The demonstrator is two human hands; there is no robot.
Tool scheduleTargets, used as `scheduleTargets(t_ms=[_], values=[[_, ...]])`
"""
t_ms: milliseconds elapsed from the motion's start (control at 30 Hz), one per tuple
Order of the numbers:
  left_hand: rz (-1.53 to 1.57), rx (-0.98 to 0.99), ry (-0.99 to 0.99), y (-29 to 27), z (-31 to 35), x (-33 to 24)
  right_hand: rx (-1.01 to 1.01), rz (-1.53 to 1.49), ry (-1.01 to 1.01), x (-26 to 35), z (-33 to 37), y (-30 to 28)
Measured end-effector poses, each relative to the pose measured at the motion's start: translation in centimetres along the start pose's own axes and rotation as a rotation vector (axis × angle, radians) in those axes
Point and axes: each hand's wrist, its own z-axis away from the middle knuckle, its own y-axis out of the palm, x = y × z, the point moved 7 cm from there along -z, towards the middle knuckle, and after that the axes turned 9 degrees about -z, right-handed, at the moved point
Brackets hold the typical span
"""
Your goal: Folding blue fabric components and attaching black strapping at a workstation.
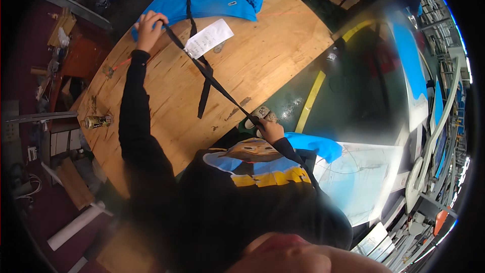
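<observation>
A black webbing strap (222, 90) runs taut and slanting between my two hands above the wooden table. My left hand (148, 31), arm stretched out, pinches its far end beside the blue fabric piece (218, 1). Close to my body, my right hand (272, 130) is closed round the near end at the table's edge. The blue fabric lies at the far side of the table and has a white printed patch. A white paper slip (210, 39) lies against the strap near its middle. Another black strap (204, 96) hangs from the blue fabric and passes beneath the taut one.
The wooden tabletop (166, 106) carries a drink can (97, 121) at its left edge. Right of me are a white sheet (361, 177) with drawn lines and a blue cloth (313, 145). Yellow floor tape (310, 102) marks the green floor. Shelving stands far right.
</observation>
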Motion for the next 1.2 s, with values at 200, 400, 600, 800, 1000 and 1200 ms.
scheduleTargets(t_ms=[200,400,600,800,1000,1200], values=[[0.225,-0.061,0.008,12.3,-2.0,0.9,-0.02,0.217,0.065,-0.5,-1.1,5.3],[-0.056,0.095,0.3,23.6,0.6,-1.5,-0.023,0.153,0.138,-3.7,-1.2,8.6],[-0.296,0.314,0.239,27.8,8.9,4.5,-0.027,-0.053,0.026,-0.4,-1.9,6.9],[-0.294,0.412,0.175,28.2,12.2,6.7,-0.209,0.026,-0.223,5.3,-2.2,-4.0],[-0.22,0.118,-0.044,20.7,11.0,4.4,-0.245,0.313,-0.25,8.6,-0.7,-12.9],[0.68,0.207,0.019,13.8,12.9,-15.1,-0.308,0.416,-0.406,13.5,2.0,-20.3]])
